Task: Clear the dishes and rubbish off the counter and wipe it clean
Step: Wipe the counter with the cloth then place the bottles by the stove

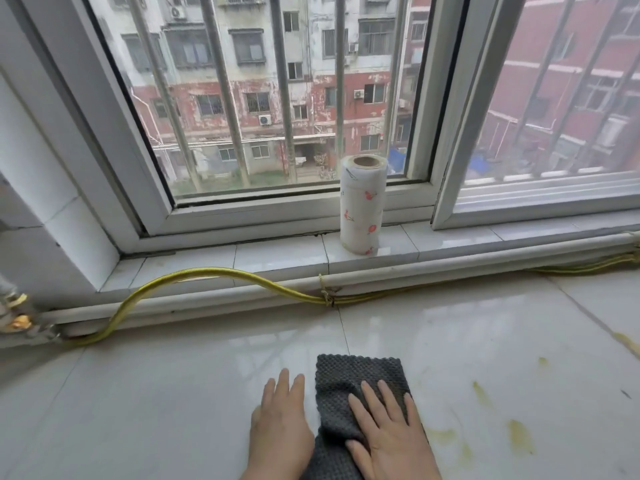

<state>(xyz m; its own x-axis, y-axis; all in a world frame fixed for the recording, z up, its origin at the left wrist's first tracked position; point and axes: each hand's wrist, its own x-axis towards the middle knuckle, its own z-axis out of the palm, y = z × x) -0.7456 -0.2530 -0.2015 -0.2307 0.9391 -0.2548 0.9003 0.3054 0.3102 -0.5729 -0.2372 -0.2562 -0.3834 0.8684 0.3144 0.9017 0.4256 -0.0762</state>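
A dark grey waffle-textured cloth (349, 375) lies flat on the white tiled counter (173, 393) near the front edge. My right hand (388, 431) presses on the cloth with straight, spread fingers. My left hand (280, 424) rests flat on the bare counter just left of the cloth, its inner side touching the cloth's edge. Yellowish smears (519, 436) stain the counter to the right of the cloth, and the tiles behind the cloth shine wet.
A patterned paper towel roll (362, 206) stands upright on the window sill. A yellow hose (214, 273) runs along the sill's base to a brass valve (17, 320) at the far left. Barred windows close off the back.
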